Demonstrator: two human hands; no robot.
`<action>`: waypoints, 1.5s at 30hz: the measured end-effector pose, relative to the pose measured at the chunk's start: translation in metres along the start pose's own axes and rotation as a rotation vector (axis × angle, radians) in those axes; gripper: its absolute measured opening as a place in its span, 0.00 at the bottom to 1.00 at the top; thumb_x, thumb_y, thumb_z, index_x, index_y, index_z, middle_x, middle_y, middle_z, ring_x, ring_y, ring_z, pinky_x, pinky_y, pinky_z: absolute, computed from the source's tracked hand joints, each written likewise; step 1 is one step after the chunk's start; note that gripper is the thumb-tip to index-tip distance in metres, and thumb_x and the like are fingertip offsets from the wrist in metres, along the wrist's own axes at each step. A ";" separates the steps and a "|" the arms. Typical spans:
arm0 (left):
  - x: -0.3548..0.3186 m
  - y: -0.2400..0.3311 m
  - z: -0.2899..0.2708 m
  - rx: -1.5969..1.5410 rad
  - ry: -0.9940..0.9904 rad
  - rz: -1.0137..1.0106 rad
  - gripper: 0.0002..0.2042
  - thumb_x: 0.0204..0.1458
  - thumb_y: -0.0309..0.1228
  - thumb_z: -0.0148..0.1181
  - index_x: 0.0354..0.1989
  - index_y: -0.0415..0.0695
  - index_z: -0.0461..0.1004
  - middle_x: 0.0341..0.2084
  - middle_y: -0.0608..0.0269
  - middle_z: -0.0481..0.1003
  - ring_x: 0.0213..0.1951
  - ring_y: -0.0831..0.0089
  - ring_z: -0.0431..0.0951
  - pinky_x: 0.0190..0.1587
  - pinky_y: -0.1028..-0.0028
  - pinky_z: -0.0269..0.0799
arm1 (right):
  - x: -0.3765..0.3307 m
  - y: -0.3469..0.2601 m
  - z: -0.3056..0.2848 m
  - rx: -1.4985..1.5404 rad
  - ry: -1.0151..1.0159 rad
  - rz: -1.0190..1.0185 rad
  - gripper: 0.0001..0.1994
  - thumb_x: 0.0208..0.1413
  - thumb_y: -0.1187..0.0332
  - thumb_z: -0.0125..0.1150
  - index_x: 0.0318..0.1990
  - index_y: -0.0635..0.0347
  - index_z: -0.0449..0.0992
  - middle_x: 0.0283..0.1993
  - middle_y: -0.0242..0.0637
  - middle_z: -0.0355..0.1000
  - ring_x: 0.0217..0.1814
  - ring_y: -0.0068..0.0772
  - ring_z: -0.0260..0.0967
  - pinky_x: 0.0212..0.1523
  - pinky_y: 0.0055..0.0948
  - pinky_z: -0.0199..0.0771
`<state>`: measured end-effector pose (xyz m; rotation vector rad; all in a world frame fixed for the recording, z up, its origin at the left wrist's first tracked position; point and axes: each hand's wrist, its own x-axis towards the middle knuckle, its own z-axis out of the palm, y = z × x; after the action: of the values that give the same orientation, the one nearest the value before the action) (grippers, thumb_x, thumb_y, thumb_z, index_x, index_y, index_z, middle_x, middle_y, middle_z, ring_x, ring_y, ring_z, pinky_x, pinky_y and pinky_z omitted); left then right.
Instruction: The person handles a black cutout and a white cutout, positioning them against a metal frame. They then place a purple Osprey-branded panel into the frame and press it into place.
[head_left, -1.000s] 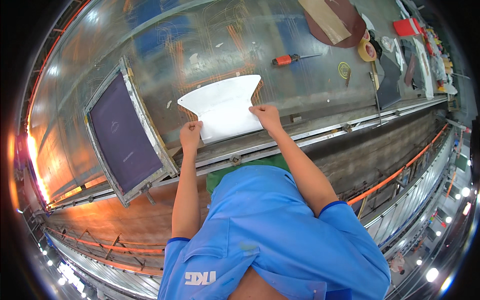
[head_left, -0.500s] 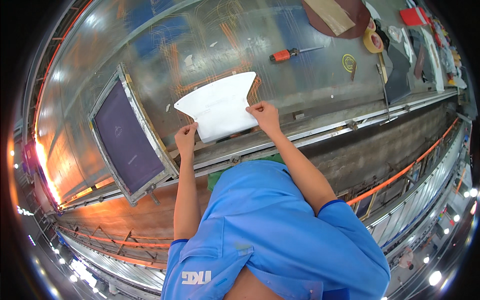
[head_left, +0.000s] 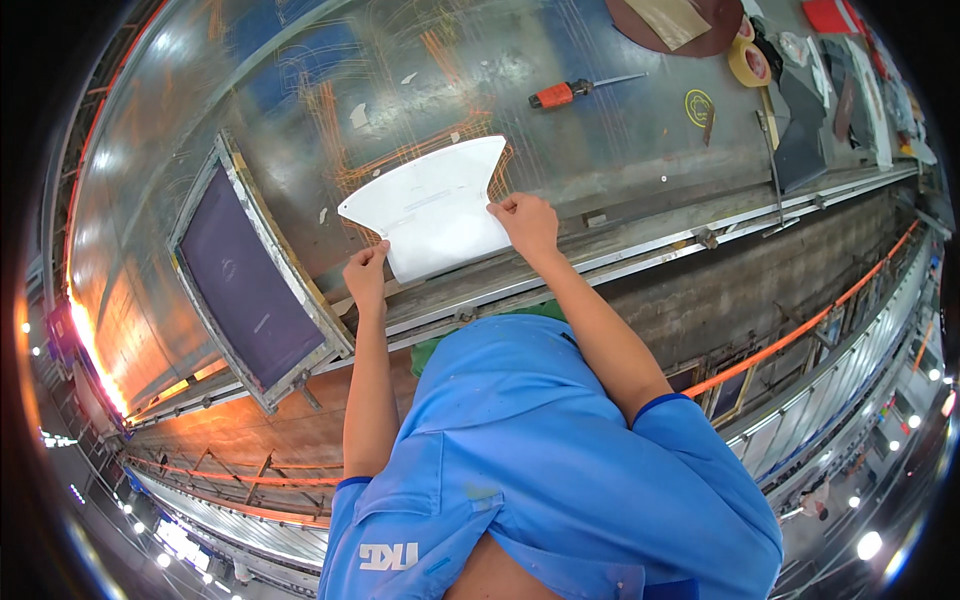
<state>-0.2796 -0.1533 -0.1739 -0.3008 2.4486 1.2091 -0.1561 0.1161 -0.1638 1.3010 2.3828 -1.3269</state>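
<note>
A white sheet (head_left: 430,215) with a curved far edge and notched sides lies on the metal worktable (head_left: 280,110), over orange lines marked there. Pinched at its near left edge is my left hand (head_left: 366,274), thumb and finger together. My right hand (head_left: 527,224) grips the sheet's right edge between thumb and fingers. Left of the sheet rests a framed printing screen (head_left: 255,275) with dark purple mesh and a worn metal frame. Its near end juts over the table's front rail.
Beyond the sheet lies a red-and-black screwdriver (head_left: 560,94). Farther right are tape rolls (head_left: 750,64), a dark red round piece (head_left: 722,22), a thin metal bar (head_left: 771,165) and dark sheet material (head_left: 800,140). A metal rail (head_left: 640,252) runs along the table's near edge.
The whole view has shifted slightly, so things on the table appear a little farther left. Both hands keep their hold on the sheet, whose near edge seems to lie flatter.
</note>
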 end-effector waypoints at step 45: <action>0.003 0.001 0.007 0.000 0.049 -0.049 0.18 0.49 0.38 0.76 0.33 0.30 0.83 0.23 0.67 0.77 0.27 0.79 0.68 0.33 0.75 0.66 | 0.003 0.003 0.005 -0.004 0.029 0.056 0.15 0.52 0.53 0.73 0.31 0.56 0.86 0.29 0.39 0.81 0.33 0.45 0.80 0.38 0.42 0.78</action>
<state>-0.2814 -0.1473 -0.1781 -0.3921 2.4679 1.1952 -0.1571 0.1152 -0.1697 1.3849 2.3484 -1.2954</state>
